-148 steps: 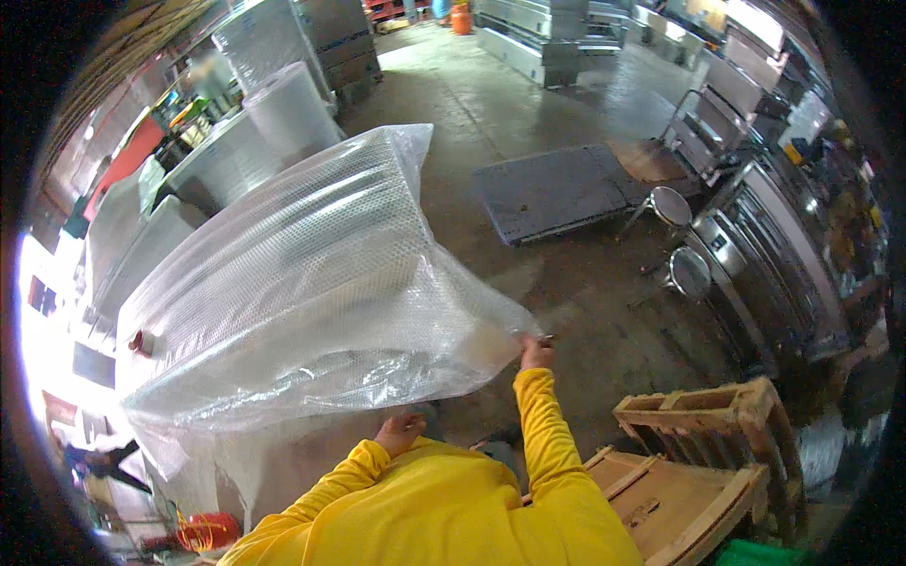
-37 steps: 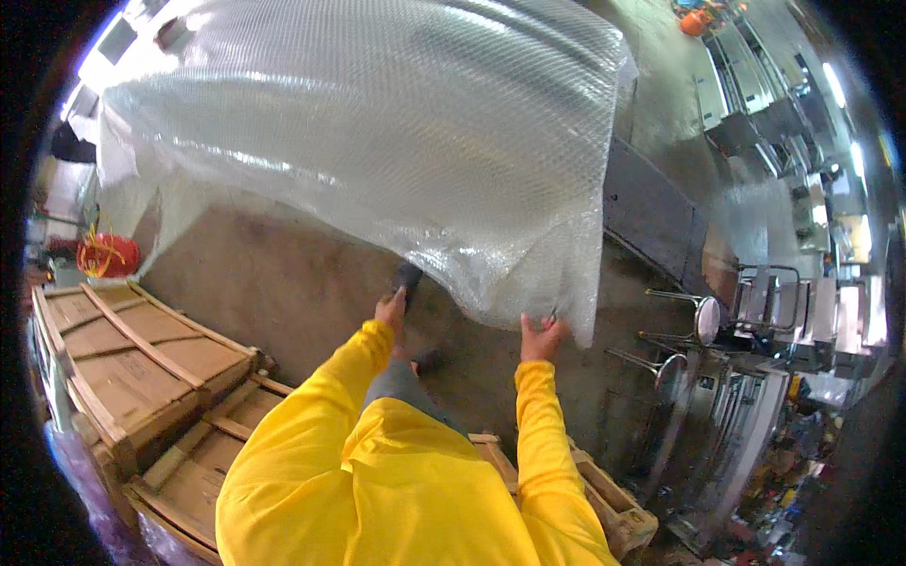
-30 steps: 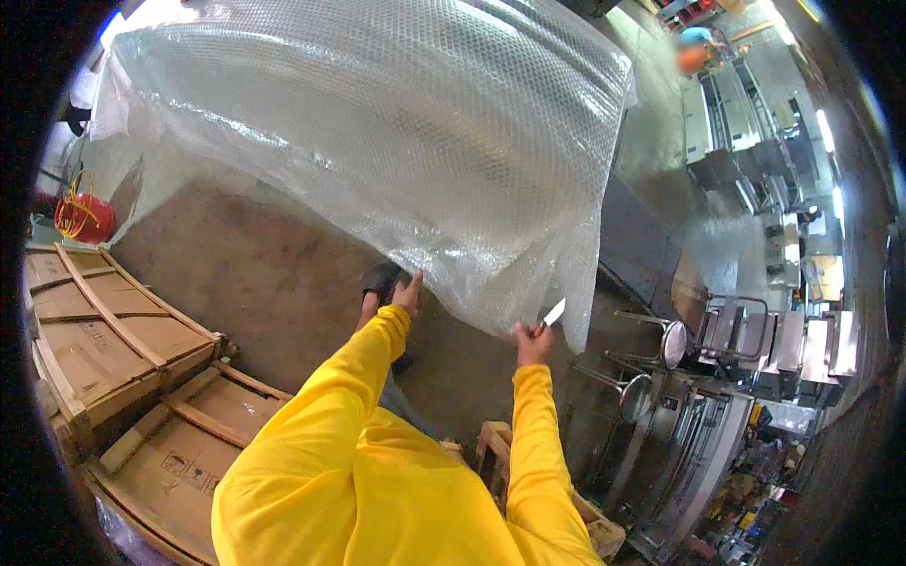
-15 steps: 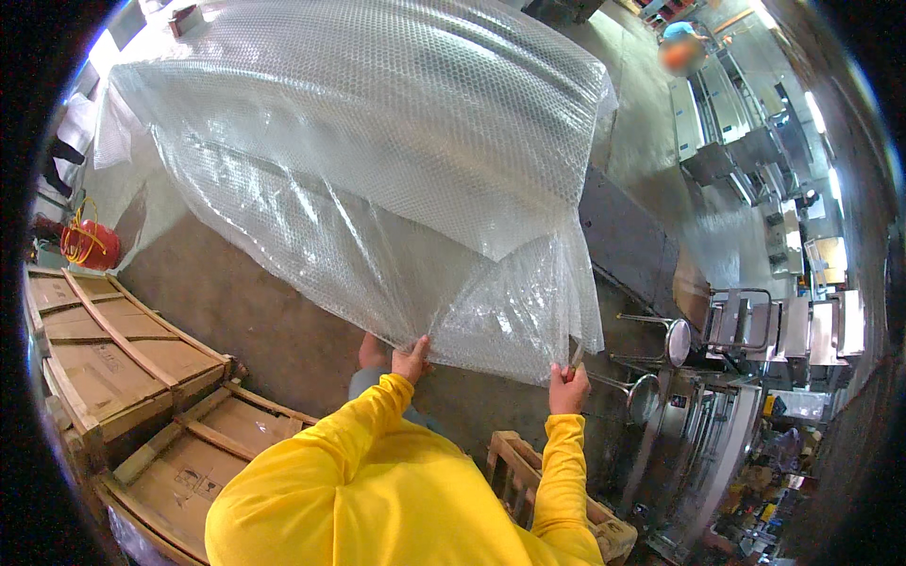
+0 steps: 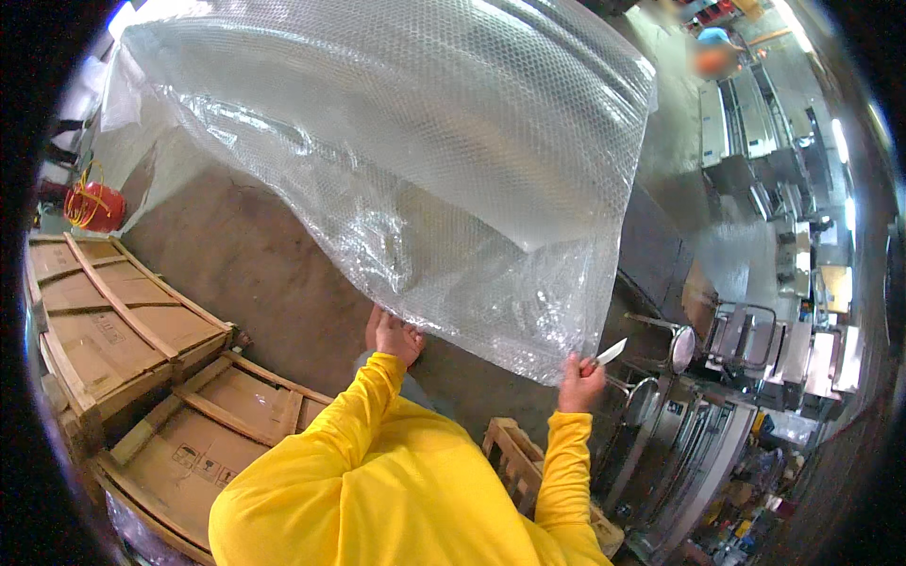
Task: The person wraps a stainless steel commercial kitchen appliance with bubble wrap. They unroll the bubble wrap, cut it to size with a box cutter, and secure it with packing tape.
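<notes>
Wrap: a wide sheet of bubble wrap [image 5: 396, 160] is held up in front of the person, its lower edge hanging above the floor [image 5: 255, 274].
Left hand: the left hand [image 5: 394, 337] is at the sheet's lower edge, fingers curled against it; whether they actually pinch the film cannot be told.
Right hand: the right hand [image 5: 578, 379] grips the lower right corner, fingers closed on the wrap together with a small blade [image 5: 611, 353] pointing up and right.
Around: strapped cardboard crates [image 5: 123, 330] lie at the left, a wooden pallet [image 5: 514, 457] sits below the arms, steel stools [image 5: 675, 349] stand at the right.
Risk: the exposed blade, sharing a grip with slippery film, could nick the wrap or the person's other hand if the sheet tugs; the sheet also blocks the view ahead.
Change: compared with half a second ago, the right hand's blade now shows clear of the film, and the sheet is spread wider.
</notes>
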Action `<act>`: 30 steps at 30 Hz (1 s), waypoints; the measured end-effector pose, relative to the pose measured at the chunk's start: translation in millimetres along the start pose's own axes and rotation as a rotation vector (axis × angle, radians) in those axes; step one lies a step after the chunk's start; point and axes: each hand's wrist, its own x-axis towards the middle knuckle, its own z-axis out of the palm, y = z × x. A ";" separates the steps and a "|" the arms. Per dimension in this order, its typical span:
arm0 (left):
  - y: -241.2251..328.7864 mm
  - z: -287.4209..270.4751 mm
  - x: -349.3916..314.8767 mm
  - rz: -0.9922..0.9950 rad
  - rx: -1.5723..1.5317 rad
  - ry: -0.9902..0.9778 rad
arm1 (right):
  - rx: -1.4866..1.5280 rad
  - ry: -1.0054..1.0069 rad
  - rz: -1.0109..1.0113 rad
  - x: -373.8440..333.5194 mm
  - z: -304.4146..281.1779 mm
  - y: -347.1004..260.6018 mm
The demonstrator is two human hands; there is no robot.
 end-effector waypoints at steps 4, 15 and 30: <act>-19.7 21.0 -18.4 -0.136 0.110 0.086 | -0.044 -0.033 0.010 10.5 -24.8 -24.5; -30.9 16.1 -31.8 -0.078 0.124 -0.222 | -0.005 -0.072 0.043 10.5 -36.9 -42.3; -84.0 -2.4 -31.5 0.035 1.082 -0.044 | -0.272 -0.259 0.053 8.0 -44.1 -33.3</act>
